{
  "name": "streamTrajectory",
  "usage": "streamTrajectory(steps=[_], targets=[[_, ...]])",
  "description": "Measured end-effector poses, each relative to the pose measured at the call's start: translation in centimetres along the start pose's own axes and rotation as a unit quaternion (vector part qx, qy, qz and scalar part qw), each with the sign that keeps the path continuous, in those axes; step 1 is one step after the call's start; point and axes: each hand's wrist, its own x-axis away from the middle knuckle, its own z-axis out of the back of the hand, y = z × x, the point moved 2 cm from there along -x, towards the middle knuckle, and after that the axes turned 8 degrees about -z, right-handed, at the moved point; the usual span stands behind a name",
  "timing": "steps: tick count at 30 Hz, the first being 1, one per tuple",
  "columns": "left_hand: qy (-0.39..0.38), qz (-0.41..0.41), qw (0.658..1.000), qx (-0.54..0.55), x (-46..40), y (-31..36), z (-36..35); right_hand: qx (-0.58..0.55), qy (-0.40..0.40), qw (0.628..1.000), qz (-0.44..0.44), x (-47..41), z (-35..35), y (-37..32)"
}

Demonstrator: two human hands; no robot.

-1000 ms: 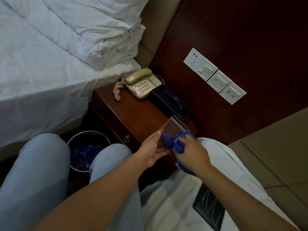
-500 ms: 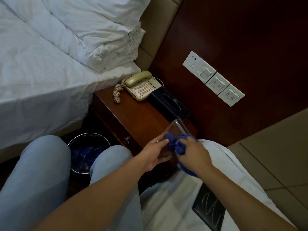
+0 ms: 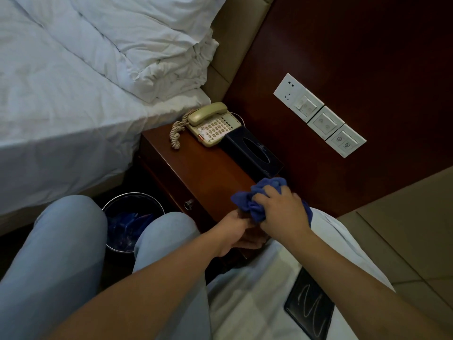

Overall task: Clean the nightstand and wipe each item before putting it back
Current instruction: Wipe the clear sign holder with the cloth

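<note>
At the nightstand's [image 3: 196, 168] near right corner, the blue cloth [image 3: 255, 200] sits bunched, no clear long axis, gripped by the right hand [image 3: 282, 212]. The left hand [image 3: 235, 231] curls around something beneath, mostly hidden. Behind, the tissue box [image 3: 252, 150] runs diagonally beside the telephone [image 3: 210, 123].

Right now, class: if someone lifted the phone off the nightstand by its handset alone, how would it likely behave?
The handset only rests in its cradle, so it would probably come away while the base stays on the nightstand. The coiled cord would likely stretch first, then drag the base. The base looks like light, smooth plastic, so it may slide.
</note>
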Motion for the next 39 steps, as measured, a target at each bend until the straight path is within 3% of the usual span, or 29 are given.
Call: streamTrajectory(steps=[5,11,19,23,34,39], targets=[[-0.006,-0.009,1.000,0.026,0.0,0.0,0.3,0.032,-0.013,0.996,-0.086,-1.6,0.1,2.0],[0.029,-0.016,0.999,0.027,-0.2,0.4,0.5,0.047,-0.053,0.997,0.033,-0.3,-1.1,0.0],[-0.003,-0.005,1.000,0.002,0.1,0.4,0.0,0.142,-0.080,0.986,0.015,-1.2,-1.3,3.1],[-0.006,0.000,1.000,-0.010,0.1,0.2,0.0,0.153,-0.129,0.979,-0.037,-1.8,-1.3,3.7],[0.025,-0.002,1.000,0.008,-0.4,0.7,0.7,0.158,-0.192,0.969,-0.002,-0.2,-2.7,5.6],[-0.023,0.014,0.998,-0.060,0.1,0.4,0.2,0.176,-0.171,0.969,0.014,-0.5,-2.1,5.6]])
